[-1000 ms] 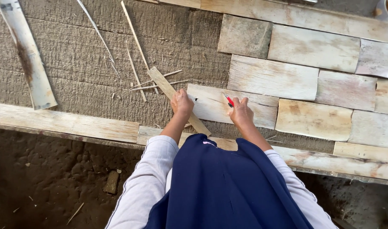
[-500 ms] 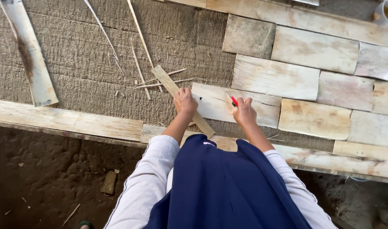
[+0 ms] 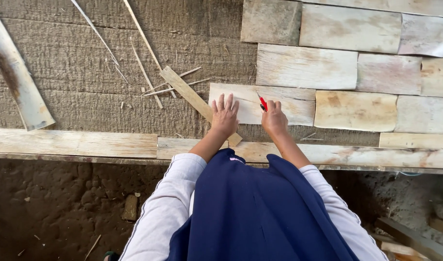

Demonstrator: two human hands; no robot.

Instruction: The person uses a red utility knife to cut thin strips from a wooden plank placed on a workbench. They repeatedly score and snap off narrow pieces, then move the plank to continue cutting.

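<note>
- Head view, hands: my left hand [image 3: 225, 115] lies flat, fingers spread, palm pressing down where the narrow wooden strip [image 3: 195, 99] crosses the pale flat piece [image 3: 245, 104]. Nothing gripped, just holding down.
- My right hand [image 3: 274, 118] is closed round a red pen-like tool [image 3: 263, 103], tip on the pale piece's top face, just right of the left hand.
- Change vs half a sec ago: both hands sit in the same spot on the same piece, left fingers look a bit more splayed; the strip hasn't slid. Mostly my head has shifted, not the work.
- Meaning, as I judge it: piece is pinned steady w/ strip as a straight edge, tool at the start of a mark.
- Around: more pale pieces [image 3: 306, 67] laid in rows to the right, thin slivers [image 3: 146, 79] scattered upper left, long plank [image 3: 74, 144] along the near edge, a curved split length [image 3: 16, 79] far left.
</note>
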